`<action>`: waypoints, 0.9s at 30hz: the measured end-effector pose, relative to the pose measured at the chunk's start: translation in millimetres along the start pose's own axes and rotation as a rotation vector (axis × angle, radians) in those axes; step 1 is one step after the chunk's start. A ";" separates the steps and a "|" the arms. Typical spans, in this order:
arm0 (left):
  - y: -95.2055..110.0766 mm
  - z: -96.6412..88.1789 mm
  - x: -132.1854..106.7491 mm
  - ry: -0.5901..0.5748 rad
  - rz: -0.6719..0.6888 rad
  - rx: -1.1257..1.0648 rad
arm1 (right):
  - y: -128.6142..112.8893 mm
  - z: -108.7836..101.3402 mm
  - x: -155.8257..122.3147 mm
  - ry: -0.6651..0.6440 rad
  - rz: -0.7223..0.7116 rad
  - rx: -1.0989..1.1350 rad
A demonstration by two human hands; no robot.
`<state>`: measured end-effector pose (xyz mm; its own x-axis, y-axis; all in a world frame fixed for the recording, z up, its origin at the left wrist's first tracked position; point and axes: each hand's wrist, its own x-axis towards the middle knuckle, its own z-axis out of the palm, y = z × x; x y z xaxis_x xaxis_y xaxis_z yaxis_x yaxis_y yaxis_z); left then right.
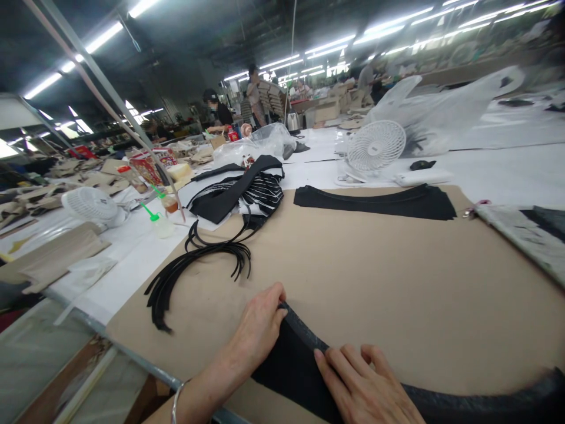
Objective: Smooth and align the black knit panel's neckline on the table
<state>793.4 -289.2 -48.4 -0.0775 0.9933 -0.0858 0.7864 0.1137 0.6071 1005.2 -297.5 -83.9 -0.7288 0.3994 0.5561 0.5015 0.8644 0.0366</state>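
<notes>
A curved black panel (pixel 293 371) of leather-like material lies at the front edge of the brown work sheet. A narrow dark strip (pixel 304 333) with a greyish, worn-looking surface runs along its upper edge and curves off to the lower right. My left hand (pixel 265 315) is closed, pinching the panel's far left corner together with the strip's end between thumb and fingers. My right hand (pixel 359 383) rests on the panel and strip further right, fingers apart and pressing down. Part of the panel is hidden beneath it.
Thin black strips (pixel 198 256) lie to the left on the brown sheet (pixel 375 265). Behind are stacked black pieces (pixel 238 191) and another black panel (pixel 375 202). White fans (pixel 376 147), green-tipped bottles (pixel 161 224) and a leaning pole stand around. People work farther back.
</notes>
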 end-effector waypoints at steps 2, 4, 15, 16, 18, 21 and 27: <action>-1.5 0.4 0.4 0.004 -0.003 -0.002 | -0.1 -0.4 0.3 0.006 0.008 -0.005; -3.1 1.1 0.7 0.009 -0.009 -0.001 | -0.1 -1.0 0.6 -0.005 0.002 -0.006; -18.8 5.4 -10.3 0.143 0.115 -0.032 | 2.5 -1.2 3.2 0.015 0.000 0.005; -22.4 5.8 -13.9 0.154 0.181 -0.020 | 2.3 -1.2 3.1 0.018 -0.002 0.005; -30.4 6.4 -22.0 0.162 0.344 0.050 | 1.5 -0.9 2.7 0.012 -0.009 0.003; -42.1 5.9 -32.4 0.094 0.533 0.225 | 0.7 0.0 2.3 0.016 -0.002 -0.002; -56.6 1.2 -36.8 -0.003 0.519 0.330 | 1.7 0.6 2.1 0.007 -0.003 0.012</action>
<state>752.5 -332.3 -80.5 0.3678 0.9172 0.1531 0.8693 -0.3976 0.2936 1004.2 -295.1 -83.1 -0.7272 0.3949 0.5615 0.4940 0.8690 0.0287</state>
